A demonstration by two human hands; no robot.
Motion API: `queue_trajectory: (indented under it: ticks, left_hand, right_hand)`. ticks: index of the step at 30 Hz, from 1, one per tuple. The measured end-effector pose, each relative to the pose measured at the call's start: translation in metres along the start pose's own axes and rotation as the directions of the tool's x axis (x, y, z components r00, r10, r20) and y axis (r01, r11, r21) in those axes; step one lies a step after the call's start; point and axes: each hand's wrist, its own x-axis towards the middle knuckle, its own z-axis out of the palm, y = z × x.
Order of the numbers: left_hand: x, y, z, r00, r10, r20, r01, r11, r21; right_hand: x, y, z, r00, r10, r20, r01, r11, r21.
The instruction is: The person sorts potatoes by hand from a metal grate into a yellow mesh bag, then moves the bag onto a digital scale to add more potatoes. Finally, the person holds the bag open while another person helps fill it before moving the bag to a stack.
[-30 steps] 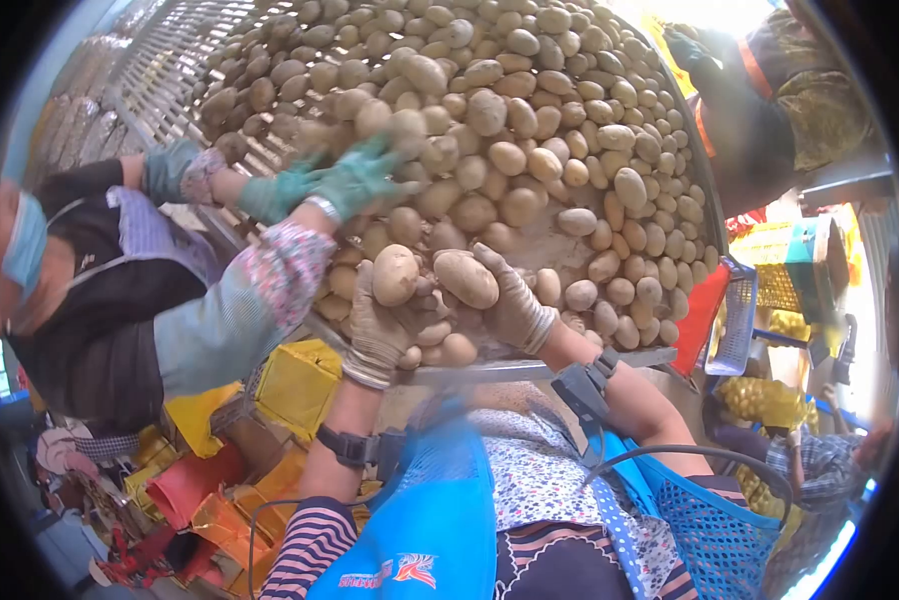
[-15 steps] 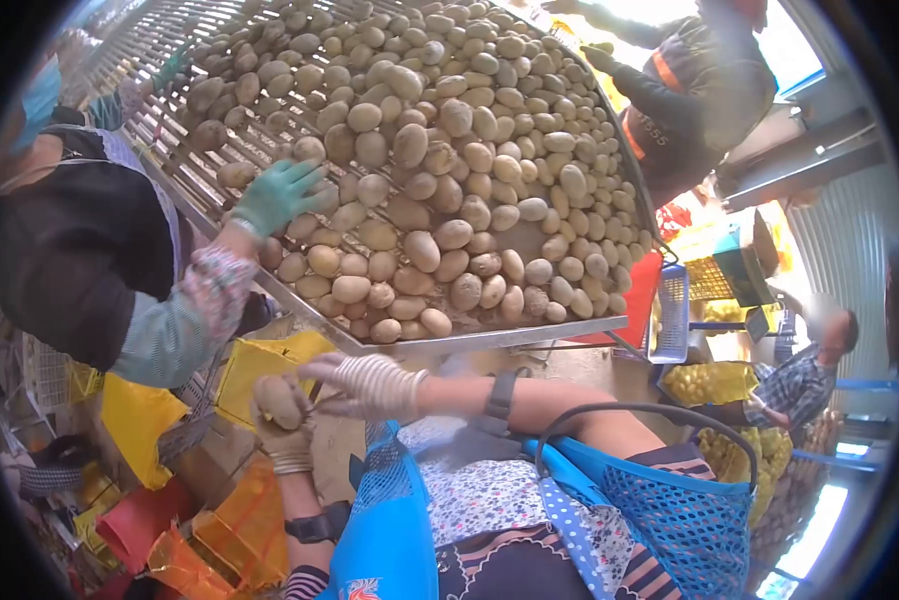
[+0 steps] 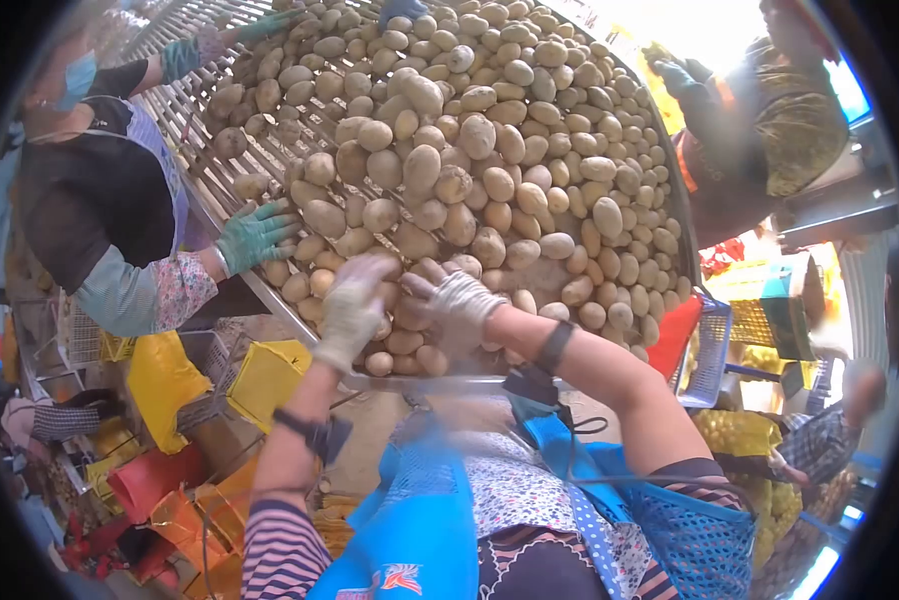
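A heap of potatoes [image 3: 422, 172] covers the slatted metal sorting table [image 3: 202, 185] in front of me. My left hand [image 3: 352, 312], in a pale knitted glove, reaches over the table's near edge onto the potatoes. Its fingers are smeared by motion, and whether a potato is under them I cannot make out. Beside it, my right hand [image 3: 457, 300] wears a similar glove. Its fingers are spread over the near potatoes, touching or just above them, with none visibly gripped.
On the left, a co-worker's green-gloved hand [image 3: 255, 238] rests at the table edge. Another person [image 3: 790, 120] stands at the far right. Yellow crates [image 3: 268, 380] and a red container [image 3: 157, 478] lie below left. A blue basket [image 3: 705, 340] stands at the right corner.
Both my hands have moved up from beside the table to over the potatoes. The potato formerly in my left hand is no longer distinguishable there. The view has shifted slightly.
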Motion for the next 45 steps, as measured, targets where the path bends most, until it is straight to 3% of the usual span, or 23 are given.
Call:
queue_trajectory:
  ticks: [5, 11, 12, 13, 14, 15, 17, 20, 23, 24, 25, 26, 28, 30, 32, 33, 34, 35, 39, 41, 42, 44, 45]
  left_hand:
    - [0.082, -0.016, 0.047, 0.854, 0.005, 0.521, -0.223, 0.907, 0.358]
    - [0.067, -0.030, 0.066, 0.922, 0.118, 0.368, -0.272, 0.876, 0.399]
    - [0.065, -0.025, 0.061, 0.948, 0.039, 0.315, -0.101, 0.977, 0.185]
    - [0.063, -0.016, 0.054, 0.958, -0.053, 0.283, 0.070, 0.996, -0.051]
    - [0.055, -0.002, 0.050, 0.908, -0.266, 0.324, 0.401, 0.773, -0.491]
    - [0.045, 0.009, 0.045, 0.911, -0.254, 0.324, 0.393, 0.773, -0.498]
    - [0.026, 0.028, 0.026, 0.817, -0.285, 0.501, 0.472, -0.169, -0.865]
    - [-0.008, 0.044, -0.007, 0.800, -0.144, 0.582, 0.490, -0.404, -0.773]
    - [-0.045, 0.029, -0.016, 0.778, -0.306, 0.548, 0.317, -0.562, -0.764]
    - [-0.061, 0.022, -0.020, 0.853, -0.414, 0.319, 0.217, -0.276, -0.936]
    - [-0.074, 0.018, -0.026, 0.896, -0.440, 0.063, 0.090, 0.042, -0.995]
    - [-0.090, 0.017, -0.036, 0.898, -0.438, 0.044, 0.072, 0.047, -0.996]
    - [-0.130, 0.012, -0.061, 0.806, -0.485, 0.340, -0.001, -0.575, -0.818]
    - [-0.182, -0.020, -0.060, 0.672, -0.663, 0.330, -0.149, -0.558, -0.816]
    - [-0.246, -0.080, -0.035, 0.699, -0.675, 0.235, -0.401, -0.643, -0.653]
    - [-0.262, -0.100, -0.030, 0.706, -0.667, 0.238, -0.395, -0.649, -0.650]
    - [-0.271, -0.119, -0.028, 0.460, -0.798, 0.390, -0.355, -0.568, -0.743]
    - [-0.280, -0.139, -0.025, 0.164, -0.866, 0.472, -0.274, -0.500, -0.822]
    - [-0.296, -0.210, -0.001, 0.429, -0.840, 0.333, -0.029, -0.382, -0.924]
    - [-0.246, -0.172, -0.041, 0.035, -0.846, 0.532, -0.388, -0.502, -0.773]
    - [-0.225, -0.160, -0.039, 0.047, -0.841, 0.539, -0.372, -0.515, -0.772]
    - [-0.191, -0.125, -0.027, 0.107, -0.979, 0.173, 0.130, -0.159, -0.979]
    - [-0.150, -0.067, -0.031, 0.291, -0.957, 0.010, 0.307, 0.084, -0.948]
  right_hand:
    - [0.005, 0.021, 0.019, 0.988, 0.046, 0.147, -0.057, 0.996, 0.073]
    - [-0.042, 0.013, 0.001, 0.990, 0.142, 0.009, -0.134, 0.905, 0.405]
    - [-0.045, 0.003, -0.018, 0.838, 0.515, 0.180, -0.360, 0.275, 0.891]
    - [-0.047, -0.004, -0.032, 0.602, 0.589, 0.539, -0.211, -0.534, 0.819]
    - [-0.051, -0.002, -0.029, 0.631, 0.563, 0.534, -0.061, -0.650, 0.758]
    - [-0.052, -0.007, -0.029, 0.641, 0.584, 0.498, 0.056, -0.682, 0.729]
    - [-0.047, -0.014, -0.033, 0.694, 0.566, 0.444, 0.097, -0.686, 0.721]
    - [-0.026, -0.055, -0.049, 0.760, 0.489, 0.427, 0.211, -0.808, 0.550]
    - [-0.014, -0.067, -0.003, 0.783, 0.426, 0.453, 0.018, -0.743, 0.669]
    - [-0.008, -0.075, 0.009, 0.833, 0.353, 0.425, -0.038, -0.731, 0.682]
    - [0.039, -0.125, -0.042, 0.641, 0.466, 0.609, 0.078, -0.830, 0.553]
    - [0.046, -0.137, -0.011, 0.713, 0.480, 0.510, -0.019, -0.715, 0.699]
    - [0.057, -0.161, 0.017, 0.789, 0.414, 0.454, -0.258, -0.448, 0.856]
    - [0.081, -0.192, 0.012, 0.763, 0.301, 0.573, -0.514, -0.255, 0.819]
    - [0.097, -0.215, 0.031, 0.784, 0.219, 0.581, -0.571, -0.111, 0.813]
    - [0.098, -0.220, 0.055, 0.832, 0.190, 0.522, -0.527, -0.028, 0.850]
    - [0.096, -0.222, 0.072, 0.921, 0.302, 0.247, -0.355, 0.387, 0.851]
    - [0.096, -0.217, 0.066, 0.918, 0.313, 0.241, -0.357, 0.392, 0.848]
    - [0.057, -0.156, 0.032, 0.823, 0.469, 0.321, -0.408, 0.094, 0.908]
    - [0.019, -0.111, 0.023, 0.786, 0.586, 0.195, -0.196, -0.063, 0.979]
    - [0.000, -0.083, 0.022, 0.743, 0.668, 0.042, -0.212, 0.176, 0.961]
    - [-0.026, -0.029, -0.003, 0.641, 0.753, -0.150, -0.380, 0.481, 0.790]
    - [-0.031, -0.001, -0.025, 0.579, 0.794, -0.186, -0.509, 0.530, 0.678]
